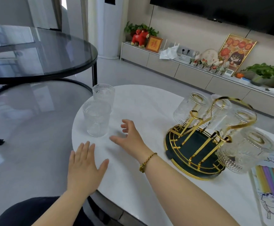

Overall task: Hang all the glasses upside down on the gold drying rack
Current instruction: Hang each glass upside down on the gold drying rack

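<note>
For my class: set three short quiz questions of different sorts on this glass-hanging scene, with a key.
1. True or false: the right hand is gripping a glass.
2. How many glasses stand upright on the white table, off the gold rack?
3. Which hand is closer to the near upright glass? A) left hand B) right hand

Key:
1. False; it is open, fingers spread, holding nothing.
2. Two: the near one and the far upright glass.
3. B.
</note>
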The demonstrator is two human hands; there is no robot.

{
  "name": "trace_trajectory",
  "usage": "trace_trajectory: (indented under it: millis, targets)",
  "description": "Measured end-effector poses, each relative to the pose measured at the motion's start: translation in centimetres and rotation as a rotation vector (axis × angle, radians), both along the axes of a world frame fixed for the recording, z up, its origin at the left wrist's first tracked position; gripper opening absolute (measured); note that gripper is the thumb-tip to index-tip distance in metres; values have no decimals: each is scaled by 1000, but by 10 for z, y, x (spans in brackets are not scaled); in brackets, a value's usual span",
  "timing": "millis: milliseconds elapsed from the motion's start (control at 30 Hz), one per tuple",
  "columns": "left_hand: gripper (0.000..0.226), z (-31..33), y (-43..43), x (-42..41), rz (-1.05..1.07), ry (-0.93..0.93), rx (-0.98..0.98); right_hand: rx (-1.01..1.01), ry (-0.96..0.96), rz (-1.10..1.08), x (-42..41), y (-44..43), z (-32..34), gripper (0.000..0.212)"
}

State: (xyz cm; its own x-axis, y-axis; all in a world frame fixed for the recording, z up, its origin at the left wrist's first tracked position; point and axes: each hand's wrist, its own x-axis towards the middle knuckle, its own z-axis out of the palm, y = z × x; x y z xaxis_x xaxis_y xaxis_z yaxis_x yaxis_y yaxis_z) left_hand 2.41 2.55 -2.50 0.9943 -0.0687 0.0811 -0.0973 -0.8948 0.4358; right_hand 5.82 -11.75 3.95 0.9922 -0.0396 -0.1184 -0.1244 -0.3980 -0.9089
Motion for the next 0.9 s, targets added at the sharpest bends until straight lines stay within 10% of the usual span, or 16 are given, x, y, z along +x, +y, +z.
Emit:
trace_trajectory:
  millis: [467,900]
  targets:
    - [98,6,0,1,8,25,26,79,-89,9,54,48,-15,77]
    - [67,7,1,0,-14,26,-16,131,-210,-62,-2,6,18,63]
